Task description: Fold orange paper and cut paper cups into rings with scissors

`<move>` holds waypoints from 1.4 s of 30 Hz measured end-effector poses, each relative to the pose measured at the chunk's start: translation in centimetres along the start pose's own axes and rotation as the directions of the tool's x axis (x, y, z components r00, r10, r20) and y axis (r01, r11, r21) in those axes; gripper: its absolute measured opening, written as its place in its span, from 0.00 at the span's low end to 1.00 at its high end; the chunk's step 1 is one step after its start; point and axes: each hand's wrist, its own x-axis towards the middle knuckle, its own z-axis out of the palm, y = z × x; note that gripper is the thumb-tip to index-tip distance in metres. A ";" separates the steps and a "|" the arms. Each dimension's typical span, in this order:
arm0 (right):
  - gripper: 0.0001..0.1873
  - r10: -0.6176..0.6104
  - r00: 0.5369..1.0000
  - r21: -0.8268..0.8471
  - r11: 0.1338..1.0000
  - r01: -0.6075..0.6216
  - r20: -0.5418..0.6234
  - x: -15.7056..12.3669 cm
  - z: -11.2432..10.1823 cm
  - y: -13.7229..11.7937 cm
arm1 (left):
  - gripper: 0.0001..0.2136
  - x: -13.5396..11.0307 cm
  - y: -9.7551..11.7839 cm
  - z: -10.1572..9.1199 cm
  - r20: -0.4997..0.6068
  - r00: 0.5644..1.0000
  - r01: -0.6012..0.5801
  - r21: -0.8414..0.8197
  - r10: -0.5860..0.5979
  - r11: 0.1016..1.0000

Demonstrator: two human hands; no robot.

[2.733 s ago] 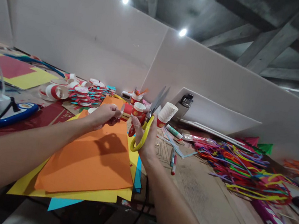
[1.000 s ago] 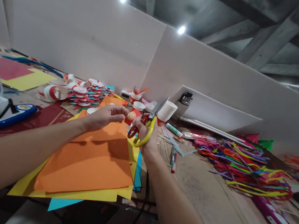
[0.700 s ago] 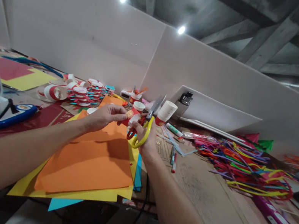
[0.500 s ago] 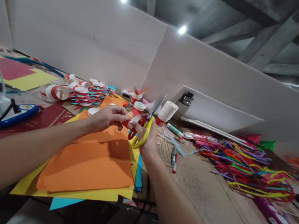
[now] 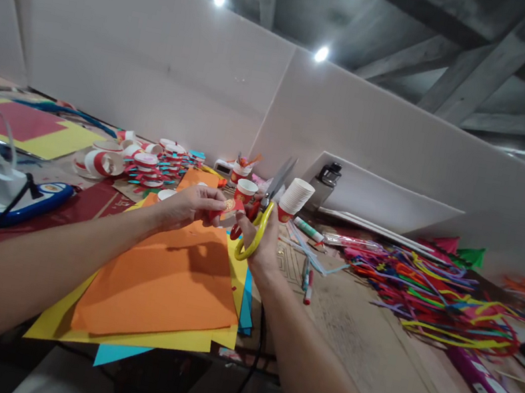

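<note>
Red with a round gold emblem too small to read, the paper scrap (image 5: 229, 205) is pinched by the fingertips of the left hand (image 5: 193, 203), above the orange sheet (image 5: 167, 278). The right hand (image 5: 261, 247) grasps yellow-handled scissors (image 5: 251, 235), blades pointing up. Behind them, a red-and-white cup (image 5: 245, 189) stands upright, its inside hidden. A farther cup (image 5: 240, 170) holds orange sticks, and the white cups (image 5: 297, 197) are stacked.

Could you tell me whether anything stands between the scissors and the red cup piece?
Nothing visible does: the left hand pinches the red cup piece right beside the scissors held in the right hand, blades pointing up and away.
</note>
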 end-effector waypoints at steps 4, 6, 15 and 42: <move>0.23 -0.025 0.997 0.018 0.999 0.027 -0.069 0.2 0.0 -0.1 | 0.10 0.1 0.1 -0.2 0.010 1.000 0.012 -0.058 -0.012 0.998; 0.23 -0.022 0.995 0.050 0.998 0.027 -0.095 0.3 -0.1 -0.2 | 0.11 0.1 0.2 -0.2 0.036 0.999 -0.017 -0.112 0.021 0.994; 0.24 0.070 0.997 0.238 0.968 -0.075 0.030 0.4 0.4 0.3 | 0.10 0.3 -0.2 -0.5 0.095 0.978 -0.194 0.062 0.187 0.979; 0.19 0.050 0.994 0.016 0.999 -0.049 -0.092 0.4 -0.2 0.9 | 0.17 0.3 -0.2 0.0 -0.036 0.980 -0.195 -0.038 0.194 0.980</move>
